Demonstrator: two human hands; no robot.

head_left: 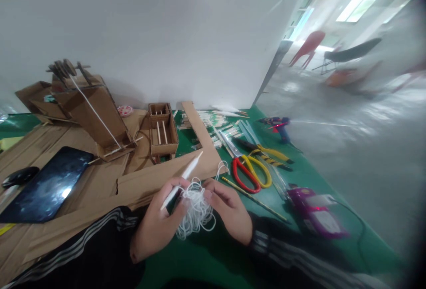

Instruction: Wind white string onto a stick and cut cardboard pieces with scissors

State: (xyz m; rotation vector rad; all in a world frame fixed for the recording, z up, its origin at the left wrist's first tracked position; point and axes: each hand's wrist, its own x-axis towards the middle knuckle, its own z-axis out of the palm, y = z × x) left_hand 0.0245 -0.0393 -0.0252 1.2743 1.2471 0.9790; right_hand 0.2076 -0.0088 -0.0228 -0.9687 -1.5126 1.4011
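A loose tangle of white string point(196, 211) hangs between my two hands above the green tabletop. My left hand point(159, 222) is closed around the string's left side, and it also holds a slim white stick point(191, 168) with a pointed tip, slanting up to the right. Whether string is wound on that stick I cannot tell. My right hand point(233, 211) pinches the right edge of the tangle between thumb and fingers. A loop of string rises behind the right fingers, near an L-shaped cardboard piece point(199, 127).
Right of my hands lie red-and-yellow scissors point(246, 176), pliers point(276, 149), a thin rod point(256, 199) and a purple box point(316, 218) with a cable. A glue gun point(281, 127) is farther back. Cardboard models point(89, 107) and a dark tablet point(46, 187) stand left.
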